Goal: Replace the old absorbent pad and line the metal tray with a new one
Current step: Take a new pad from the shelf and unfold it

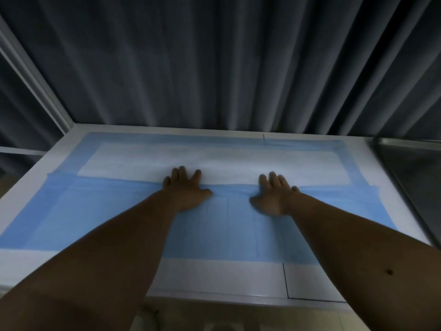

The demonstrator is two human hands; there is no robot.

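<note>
Head view: nearest, bare white counter [214,278]; then the blue-backed absorbent pad [107,211], half unfolded. Left hand [185,189] and right hand [274,195] press flat on its fold, fingers straight and spread, holding nothing. It looks light, limp and crease-prone; best pinched at the edges. The metal tray [415,168] sits far right.

Pad spread over the surface, both hands flat on its middle.

The absorbent pad [214,235] lies on the surface [310,280], covering most of it, with bare margins at the near edge and along both sides. The left hand [185,189] and right hand [274,197] rest side by side on the pad's fold line, apart from each other. A curtain [214,68] hangs behind the surface. A metal tray [410,168] sits to the right, just beside the surface's far right corner.
</note>
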